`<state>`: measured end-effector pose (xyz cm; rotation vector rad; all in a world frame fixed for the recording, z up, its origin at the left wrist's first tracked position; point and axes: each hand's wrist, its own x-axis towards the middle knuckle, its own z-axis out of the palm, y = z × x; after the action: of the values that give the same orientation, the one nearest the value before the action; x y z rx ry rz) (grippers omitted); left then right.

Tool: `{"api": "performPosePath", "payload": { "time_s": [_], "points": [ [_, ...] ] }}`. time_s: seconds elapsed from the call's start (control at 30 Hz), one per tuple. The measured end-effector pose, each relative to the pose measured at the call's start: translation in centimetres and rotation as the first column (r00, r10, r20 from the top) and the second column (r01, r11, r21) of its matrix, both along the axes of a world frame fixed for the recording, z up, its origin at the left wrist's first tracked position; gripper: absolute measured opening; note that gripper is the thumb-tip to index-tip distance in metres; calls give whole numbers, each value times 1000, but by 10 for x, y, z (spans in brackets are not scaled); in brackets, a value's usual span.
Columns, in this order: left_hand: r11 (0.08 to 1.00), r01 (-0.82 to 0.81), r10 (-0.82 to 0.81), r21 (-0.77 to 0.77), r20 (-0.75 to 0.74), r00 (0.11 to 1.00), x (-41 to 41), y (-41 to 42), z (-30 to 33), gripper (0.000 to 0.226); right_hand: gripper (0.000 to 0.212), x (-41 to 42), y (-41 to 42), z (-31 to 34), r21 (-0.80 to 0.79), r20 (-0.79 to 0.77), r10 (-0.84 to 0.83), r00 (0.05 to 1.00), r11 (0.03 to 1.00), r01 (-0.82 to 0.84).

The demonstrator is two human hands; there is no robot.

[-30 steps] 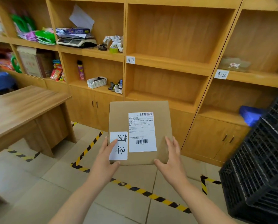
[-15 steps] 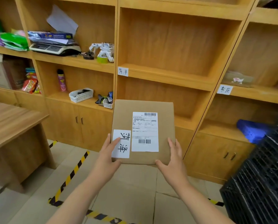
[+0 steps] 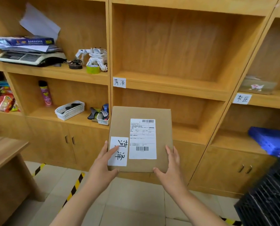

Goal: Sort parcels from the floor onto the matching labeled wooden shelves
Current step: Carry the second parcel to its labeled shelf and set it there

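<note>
I hold a flat brown cardboard parcel (image 3: pixel 119 124) in front of me with both hands. It carries a printed shipping label and a white handwritten tag at its lower left. My left hand (image 3: pixel 101 167) grips its lower left corner, thumb on the tag. My right hand (image 3: pixel 171 167) grips its lower right corner. Above the parcel, a white handwritten shelf label (image 3: pixel 119 82) is stuck to the front edge of the middle wooden shelf (image 3: pixel 168 86). A second shelf label (image 3: pixel 242 99) marks the right shelf (image 3: pixel 269 100), where a flat packet (image 3: pixel 258 86) lies.
A black plastic crate (image 3: pixel 269 198) stands at the lower right and a wooden desk (image 3: pixel 4 154) at the lower left. Left shelves hold a scale (image 3: pixel 30 58), tape, a spray can, white baskets. A blue bag (image 3: pixel 271 141) lies on the lower right shelf. Yellow-black tape marks the floor.
The shelves have come closer and larger in view. The parcel stays held in both hands, now nearer the middle shelf with the matching label.
</note>
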<state>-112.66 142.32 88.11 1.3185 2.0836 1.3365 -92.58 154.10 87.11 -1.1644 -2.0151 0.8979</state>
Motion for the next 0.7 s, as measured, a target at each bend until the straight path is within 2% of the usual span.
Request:
{"api": "performPosePath", "payload": {
  "time_s": [0.17, 0.5, 0.7],
  "points": [
    [999, -47, 46, -16, -64, 997, -36, 62, 8, 74, 86, -44, 66, 0, -3, -36, 29, 999, 1000, -29],
    [988, -98, 114, 119, -136, 984, -91, 204, 53, 74, 86, -108, 228, 34, 116, -91, 97, 991, 989, -87],
    [980, -116, 139, 164, -137, 981, -132, 264, 72, 69, 89, -147, 292, 54, 227, -74, 139, 988, 967, -119]
  ]
}}
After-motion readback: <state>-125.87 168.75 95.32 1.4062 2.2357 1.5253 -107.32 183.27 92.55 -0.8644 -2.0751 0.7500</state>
